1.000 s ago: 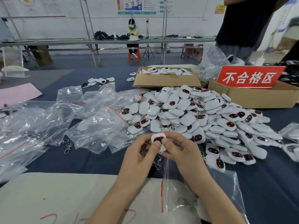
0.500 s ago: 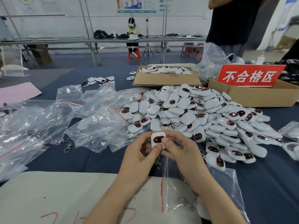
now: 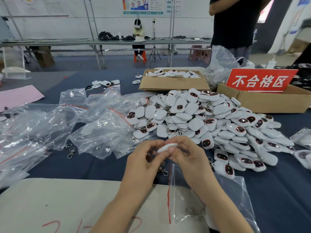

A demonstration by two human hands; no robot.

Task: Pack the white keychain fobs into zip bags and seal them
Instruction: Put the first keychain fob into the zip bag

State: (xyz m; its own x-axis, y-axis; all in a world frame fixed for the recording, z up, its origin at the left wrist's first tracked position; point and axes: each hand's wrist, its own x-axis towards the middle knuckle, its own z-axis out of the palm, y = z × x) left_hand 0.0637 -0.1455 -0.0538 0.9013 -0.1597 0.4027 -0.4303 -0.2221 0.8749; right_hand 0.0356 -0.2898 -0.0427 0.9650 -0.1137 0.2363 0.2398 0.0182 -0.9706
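Both hands pinch one white keychain fob [image 3: 167, 147] between their fingertips, turned edge-on toward me, its metal clasp [image 3: 163, 171] dangling below. My left hand [image 3: 143, 163] grips it from the left, my right hand [image 3: 188, 160] from the right. A clear zip bag [image 3: 218, 195] with a red seal line lies flat under my right forearm, and a fob seems to be inside it. A large pile of white fobs [image 3: 210, 123] with dark oval windows covers the blue table just beyond my hands.
Several empty zip bags [image 3: 55, 125] are heaped at the left. Two cardboard boxes stand behind the pile, one holding fobs [image 3: 173, 83], one with a red sign [image 3: 259, 81]. Loose clasps [image 3: 70, 151] lie left of my hands. A person [image 3: 235, 22] stands at the far right.
The fob faced me with its dark window up before; my hands have rotated it so that only its white edge shows. The hands stayed in the same place.
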